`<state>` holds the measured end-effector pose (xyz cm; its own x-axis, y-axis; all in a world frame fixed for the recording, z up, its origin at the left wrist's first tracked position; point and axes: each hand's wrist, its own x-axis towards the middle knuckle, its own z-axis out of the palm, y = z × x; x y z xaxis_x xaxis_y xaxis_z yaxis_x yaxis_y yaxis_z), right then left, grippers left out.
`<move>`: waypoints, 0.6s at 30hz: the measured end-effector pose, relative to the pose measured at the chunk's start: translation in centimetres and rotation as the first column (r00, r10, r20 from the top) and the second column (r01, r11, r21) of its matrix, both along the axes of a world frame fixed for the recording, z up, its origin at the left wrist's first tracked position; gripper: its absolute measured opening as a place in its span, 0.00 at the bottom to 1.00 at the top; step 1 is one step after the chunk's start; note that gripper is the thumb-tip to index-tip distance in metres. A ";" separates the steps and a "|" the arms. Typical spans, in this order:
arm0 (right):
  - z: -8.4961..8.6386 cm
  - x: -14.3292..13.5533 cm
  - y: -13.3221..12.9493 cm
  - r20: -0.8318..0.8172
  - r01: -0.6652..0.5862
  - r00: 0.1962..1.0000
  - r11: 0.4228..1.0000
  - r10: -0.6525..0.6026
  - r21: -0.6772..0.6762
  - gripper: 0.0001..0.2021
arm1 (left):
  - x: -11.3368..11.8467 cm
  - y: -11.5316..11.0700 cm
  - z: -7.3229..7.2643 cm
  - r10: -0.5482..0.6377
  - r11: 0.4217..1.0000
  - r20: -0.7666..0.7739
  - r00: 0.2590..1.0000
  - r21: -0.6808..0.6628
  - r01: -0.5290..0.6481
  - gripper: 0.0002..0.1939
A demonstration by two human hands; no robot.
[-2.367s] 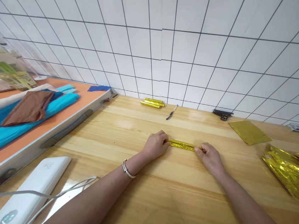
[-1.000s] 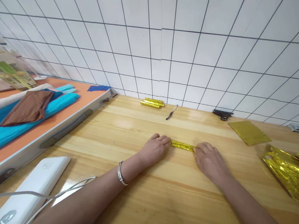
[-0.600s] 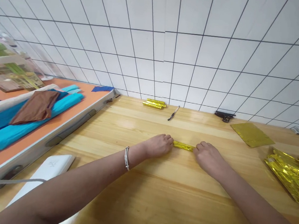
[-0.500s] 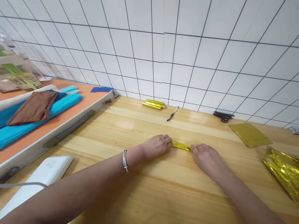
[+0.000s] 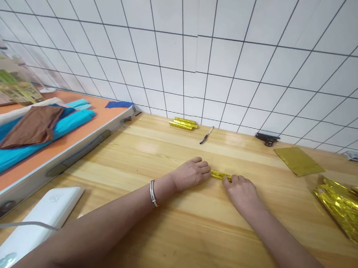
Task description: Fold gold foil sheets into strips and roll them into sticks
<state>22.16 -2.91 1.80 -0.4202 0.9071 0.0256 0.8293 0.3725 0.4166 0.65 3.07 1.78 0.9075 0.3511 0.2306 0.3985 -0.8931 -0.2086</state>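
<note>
A narrow strip of rolled gold foil [image 5: 218, 175] lies on the wooden table between my two hands. My left hand [image 5: 193, 172], with a silver bangle at the wrist, is closed over the strip's left end. At the right end, the fingers of my right hand [image 5: 239, 189] are bent and closed on the foil. Only the middle of the strip shows; both ends are under my fingers. Beyond my hands, several thin gold foil rolls [image 5: 183, 124] lie by the wall, and a pen [image 5: 206, 135] is to their right.
To the right lie a flat gold foil sheet [image 5: 299, 161] and a heap of gold foil pieces [image 5: 345, 211]. A black object [image 5: 266, 138] is at the wall. On the left are a white power strip [image 5: 38, 221] with a cable, blue rolls [image 5: 71, 122] and a brown folded piece [image 5: 32, 126].
Both hands have come slightly closer together, the left moving right and the right moving left. Less of the foil strip shows between them, and it looks more tightly rolled or folded.
</note>
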 end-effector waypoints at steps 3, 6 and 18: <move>0.2 0.1 0.0 -0.008 0.002 1.000 1.000 -0.002 -0.006 0.10 | 0.9 -0.1 -0.2 -0.018 1.000 0.004 1.000 -0.017 0.018 0.11; 0.3 0.1 0.0 -0.034 0.012 0.999 1.000 -0.012 0.000 0.09 | 1.7 0.0 -0.8 0.001 0.999 -0.006 1.000 -0.038 -0.001 0.10; -0.1 -0.3 0.2 -0.097 0.091 0.991 0.996 -0.090 0.007 0.08 | 2.0 0.0 -1.6 0.181 0.971 0.087 0.980 -0.176 -0.164 0.09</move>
